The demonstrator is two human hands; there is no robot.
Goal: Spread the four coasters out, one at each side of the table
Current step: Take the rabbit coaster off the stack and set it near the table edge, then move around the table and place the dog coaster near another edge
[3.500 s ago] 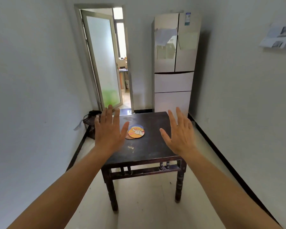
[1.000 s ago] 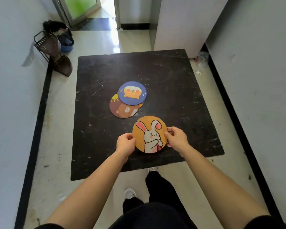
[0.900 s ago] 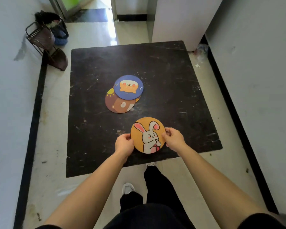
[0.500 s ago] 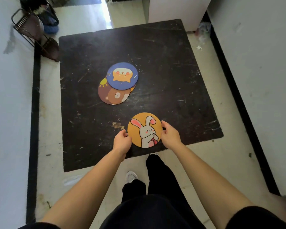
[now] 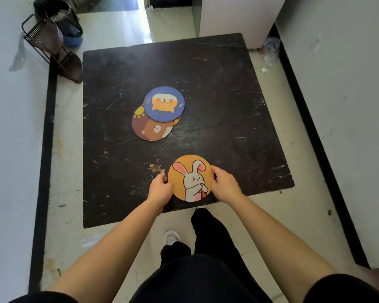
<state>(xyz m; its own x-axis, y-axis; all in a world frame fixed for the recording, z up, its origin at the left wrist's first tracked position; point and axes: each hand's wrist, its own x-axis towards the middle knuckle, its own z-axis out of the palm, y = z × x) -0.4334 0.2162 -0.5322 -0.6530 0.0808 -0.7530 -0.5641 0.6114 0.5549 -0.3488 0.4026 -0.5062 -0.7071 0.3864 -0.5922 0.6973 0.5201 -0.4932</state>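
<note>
An orange rabbit coaster (image 5: pixel 189 176) lies near the front edge of the dark square table (image 5: pixel 228 106). My left hand (image 5: pixel 161 189) grips its left rim and my right hand (image 5: pixel 224 185) grips its right rim. Near the table's middle, a blue coaster with an orange dog (image 5: pixel 164 103) lies on top of a small stack. Under it a brown bear coaster (image 5: pixel 150 130) sticks out to the front left. A sliver of another orange coaster (image 5: pixel 177 121) shows between them, mostly hidden.
A white fridge base (image 5: pixel 239 14) stands behind the table. A wire shoe rack (image 5: pixel 50 44) leans by the left wall. Walls run close along both sides. My legs and a white shoe (image 5: pixel 172 237) are below the table's front edge.
Both hands have drawn the rabbit coaster from the stack toward the table's front edge. The view has tilted down over the table.
</note>
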